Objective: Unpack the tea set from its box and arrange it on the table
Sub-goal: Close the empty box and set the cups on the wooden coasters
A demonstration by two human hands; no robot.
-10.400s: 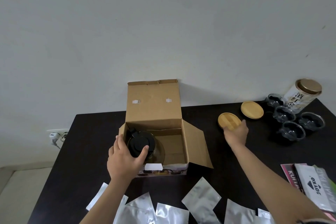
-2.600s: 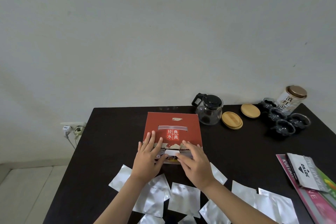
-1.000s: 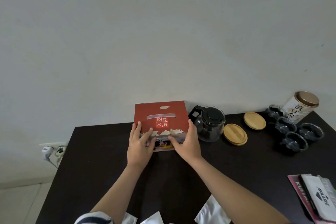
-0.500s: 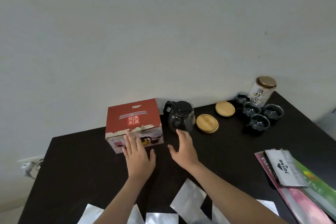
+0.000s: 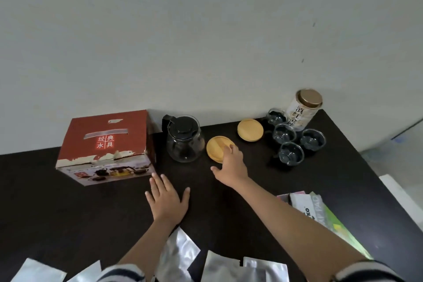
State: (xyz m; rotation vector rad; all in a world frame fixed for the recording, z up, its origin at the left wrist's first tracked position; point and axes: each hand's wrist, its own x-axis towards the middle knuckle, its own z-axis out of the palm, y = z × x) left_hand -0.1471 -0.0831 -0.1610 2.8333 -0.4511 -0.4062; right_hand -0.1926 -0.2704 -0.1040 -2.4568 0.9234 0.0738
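Red cardboard first: the box (image 5: 104, 147) sits closed at the far left of the black table (image 5: 68, 213), and from how things lie we judge the unpacking done, with only arranging left. Just right of the box we see the glass teapot (image 5: 185, 142) upright with its black lid on; we cannot tell whether it holds anything. Further right lie two bamboo coasters (image 5: 250, 130), then four small glass cups (image 5: 290, 139) clustered by a tea tin (image 5: 303, 110) with its lid on, and the cups look empty. Our right hand (image 5: 231, 165) reaches out, its loosely spread fingers resting on the nearer coaster (image 5: 218, 147) without gripping it. Our left hand (image 5: 167, 199) lies flat and open on the table, holding nothing. Silver pouches (image 5: 219, 268) lie along the near edge, apparently sealed
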